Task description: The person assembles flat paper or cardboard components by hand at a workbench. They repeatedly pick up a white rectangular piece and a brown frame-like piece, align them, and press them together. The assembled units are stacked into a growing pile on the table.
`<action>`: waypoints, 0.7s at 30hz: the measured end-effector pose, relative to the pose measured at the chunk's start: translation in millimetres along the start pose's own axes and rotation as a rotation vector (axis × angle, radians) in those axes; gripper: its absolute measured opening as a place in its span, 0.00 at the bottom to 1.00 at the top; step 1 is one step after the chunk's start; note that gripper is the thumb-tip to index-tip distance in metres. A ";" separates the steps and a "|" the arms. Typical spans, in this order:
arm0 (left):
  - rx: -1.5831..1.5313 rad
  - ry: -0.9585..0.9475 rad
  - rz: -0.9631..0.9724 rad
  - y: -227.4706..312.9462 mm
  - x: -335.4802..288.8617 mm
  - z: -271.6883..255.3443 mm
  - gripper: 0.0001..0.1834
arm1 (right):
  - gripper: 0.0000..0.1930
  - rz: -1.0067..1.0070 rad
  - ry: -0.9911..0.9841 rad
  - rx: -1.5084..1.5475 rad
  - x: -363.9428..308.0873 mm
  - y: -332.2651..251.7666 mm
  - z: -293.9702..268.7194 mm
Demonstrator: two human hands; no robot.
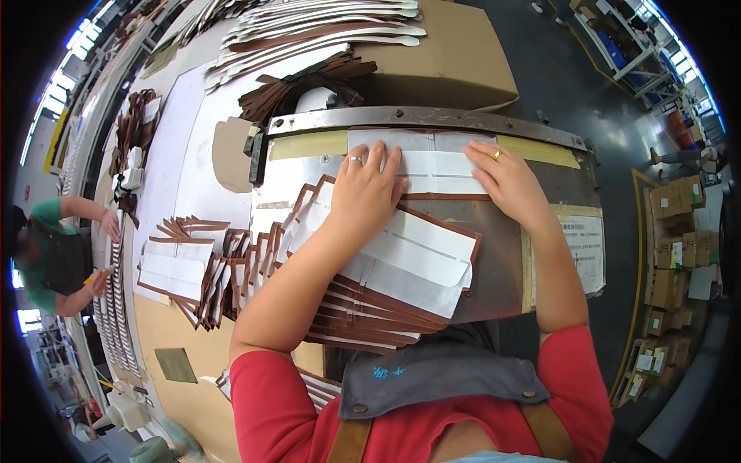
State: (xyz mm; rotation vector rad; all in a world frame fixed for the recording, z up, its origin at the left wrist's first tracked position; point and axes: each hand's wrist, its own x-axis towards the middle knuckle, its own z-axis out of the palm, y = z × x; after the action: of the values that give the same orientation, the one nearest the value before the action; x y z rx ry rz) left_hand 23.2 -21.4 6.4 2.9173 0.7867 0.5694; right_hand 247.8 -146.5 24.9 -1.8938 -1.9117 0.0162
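Note:
A white panel with brown edges (444, 168) lies flat on the metal worktop of a machine, its far edge up against a long metal bar (455, 120). My left hand (367, 189) rests on the panel's left part, fingers spread and pointing away from me. On the panel's right end lie the stretched fingers of my right hand (505, 181). Neither hand grips anything. Below my left wrist and forearm a fanned pile of similar white panels with brown borders (421, 243) overlaps the worktop's near left side.
More folded brown-edged panels (177, 266) stand bunched on the left. Brown strips (309, 85) and long white strips (324, 31) lie beyond the bar, beside a cardboard box (440, 58). A co-worker (58, 255) works at the far left. Cartons (671, 247) are stacked right.

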 end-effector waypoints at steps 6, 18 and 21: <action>-0.047 -0.044 -0.004 1.0 1.0 -5.7 0.21 | 0.14 -0.088 0.069 0.104 33.5 -9.1 9.1; -0.044 0.046 -0.072 -26.0 12.9 4.7 0.26 | 0.10 -0.295 0.123 -0.118 90.8 -38.5 74.7; 0.060 -0.032 -0.095 -21.9 13.3 0.3 0.25 | 0.08 -0.305 0.135 -0.203 85.3 -38.4 72.2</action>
State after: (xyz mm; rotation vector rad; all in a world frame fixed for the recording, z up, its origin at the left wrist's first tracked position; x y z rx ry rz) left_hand 23.6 4.2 7.1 2.9151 0.9486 0.4987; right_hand 192.0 -46.0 -2.2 -1.6538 -2.1522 -0.4032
